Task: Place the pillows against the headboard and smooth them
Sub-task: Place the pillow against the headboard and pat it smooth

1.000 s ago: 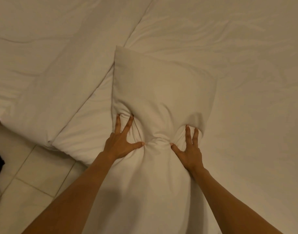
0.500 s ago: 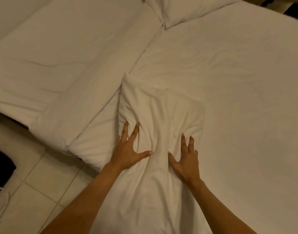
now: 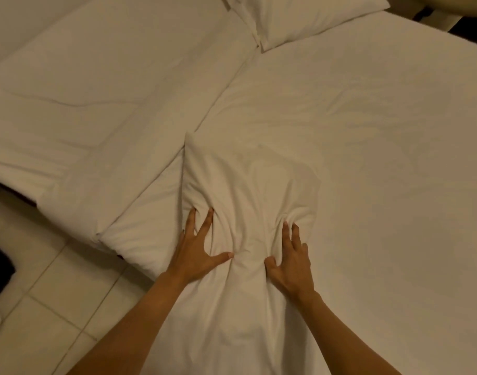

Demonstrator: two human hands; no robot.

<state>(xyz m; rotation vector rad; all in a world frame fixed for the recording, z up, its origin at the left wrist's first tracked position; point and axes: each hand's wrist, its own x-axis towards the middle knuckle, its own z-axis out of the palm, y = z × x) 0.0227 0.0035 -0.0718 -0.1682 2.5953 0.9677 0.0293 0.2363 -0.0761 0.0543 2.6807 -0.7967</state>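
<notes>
Head camera looks down on both hands pressed into one white pillow (image 3: 248, 190) lying on the bed. The left hand (image 3: 196, 253) is spread wide, its fingers (image 3: 206, 220) dug into the pillow's near-left part and the thumb reaching toward the middle. The right hand (image 3: 291, 258) sits just beside it on the pillow's near-right part, fingers bent and bunching the cover; between the two thumbs the cloth is pinched into a narrow waist, with creases fanning away from it. Neither hand closes fully around the pillow; they gather it from above.

To do this step well, I judge the grip should take filling as well as cover, one hand on each side, so the pillow lifts level and does not sag or slide out of its case. Once carried up the bed it should be set against the head end and stroked outward from the centre to flatten those creases.

Beyond the pillow, farther up the bed, a second pillow (image 3: 299, 17) already lies at the top, well apart from the held one. The white bed sheet (image 3: 367, 131) spreads right of the pillow, lightly wrinkled; a seam runs from the pillow's far-left corner toward the second pillow, with another mattress surface (image 3: 96, 77) to its left. Below-left of the pillow is pale tiled floor (image 3: 42, 307). The headboard itself cannot be made out clearly.
</notes>
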